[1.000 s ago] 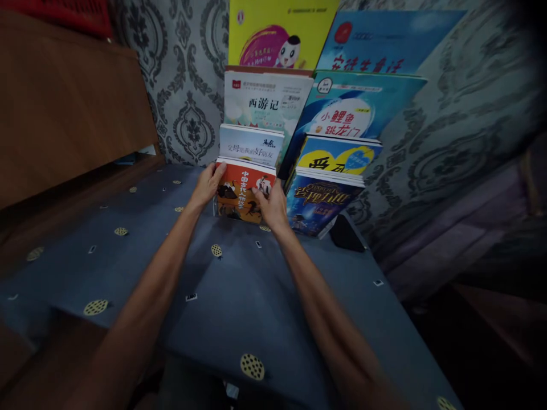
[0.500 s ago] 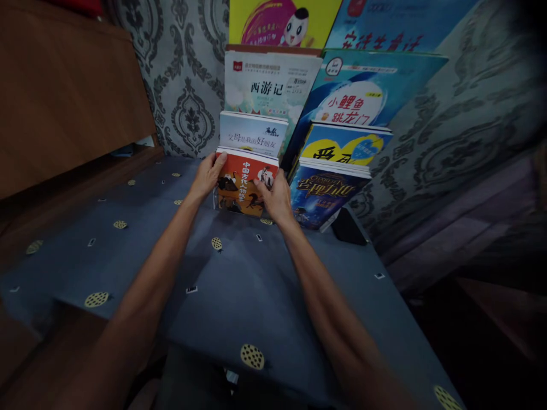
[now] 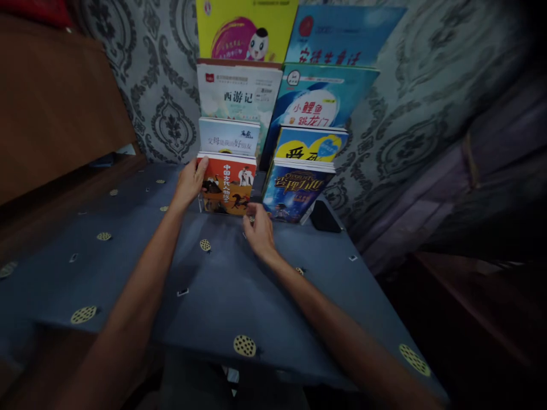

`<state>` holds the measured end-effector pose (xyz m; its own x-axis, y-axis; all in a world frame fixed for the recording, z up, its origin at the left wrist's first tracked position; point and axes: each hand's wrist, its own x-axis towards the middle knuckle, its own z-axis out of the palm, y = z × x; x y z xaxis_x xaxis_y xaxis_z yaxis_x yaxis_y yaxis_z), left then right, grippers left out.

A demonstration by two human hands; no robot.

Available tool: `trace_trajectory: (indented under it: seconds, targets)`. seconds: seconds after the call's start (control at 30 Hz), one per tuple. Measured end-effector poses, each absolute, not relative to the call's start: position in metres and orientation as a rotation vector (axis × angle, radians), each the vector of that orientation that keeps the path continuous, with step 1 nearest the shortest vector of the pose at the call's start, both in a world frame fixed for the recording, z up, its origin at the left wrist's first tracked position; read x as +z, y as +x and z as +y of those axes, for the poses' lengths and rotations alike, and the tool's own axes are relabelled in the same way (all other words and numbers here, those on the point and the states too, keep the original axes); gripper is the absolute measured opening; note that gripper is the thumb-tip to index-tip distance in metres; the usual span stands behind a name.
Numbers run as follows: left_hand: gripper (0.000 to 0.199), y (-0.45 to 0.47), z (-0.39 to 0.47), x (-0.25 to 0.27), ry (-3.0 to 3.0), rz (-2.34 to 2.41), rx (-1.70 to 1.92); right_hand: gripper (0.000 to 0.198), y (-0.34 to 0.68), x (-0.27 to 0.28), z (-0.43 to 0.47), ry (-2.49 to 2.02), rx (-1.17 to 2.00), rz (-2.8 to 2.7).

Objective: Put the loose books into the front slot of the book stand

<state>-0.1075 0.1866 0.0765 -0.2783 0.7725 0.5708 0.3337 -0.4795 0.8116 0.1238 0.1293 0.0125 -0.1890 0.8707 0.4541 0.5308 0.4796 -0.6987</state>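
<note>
A red and brown book (image 3: 228, 185) with white Chinese lettering stands upright in the front left of a stepped display of books. My left hand (image 3: 190, 181) grips its left edge, thumb on the cover. By its lower right corner is my right hand (image 3: 260, 232), fingers loosely bent and apart, holding nothing. A dark blue book (image 3: 297, 191) with gold lettering stands just right of that hand. Behind the red book rises a pale blue book (image 3: 228, 135); a yellow and blue book (image 3: 314, 143) stands behind the dark blue one.
Farther back, taller books stand in rows: a white-green one (image 3: 239, 94), a teal one (image 3: 325, 91), a yellow one (image 3: 243, 28) and a blue one (image 3: 342, 34). A black flat object (image 3: 325, 217) lies at right on the blue patterned tablecloth (image 3: 205, 307). A wooden cabinet (image 3: 60, 97) borders the left.
My right hand has let go of the red book's right side and moved down to its lower corner. My left hand stays on the left edge. The whole view has shifted.
</note>
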Motion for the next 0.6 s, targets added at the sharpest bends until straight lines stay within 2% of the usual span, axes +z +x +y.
trace_trajectory:
  seconds: [0.1, 0.3, 0.47, 0.6]
  targets:
    - [0.058, -0.112, 0.184, 0.082, 1.718, 1.435, 1.77, 0.041, 0.129, -0.007, 0.128, -1.288, 0.669, -1.83]
    - [0.059, -0.108, 0.176, 0.09, 1.623, 1.424, 1.698, 0.065, 0.132, -0.001, 0.132, -1.371, 0.733, -1.85]
    - [0.066, -0.098, 0.17, 0.094, 1.623, 1.577, 1.689, 0.055, 0.125, 0.03, 0.124, -1.536, 0.677, -1.98]
    - [0.064, -0.1, 0.169, 0.094, 1.766, 1.577, 1.706, 0.053, 0.123, 0.05, 0.122, -1.63, 0.623, -2.002]
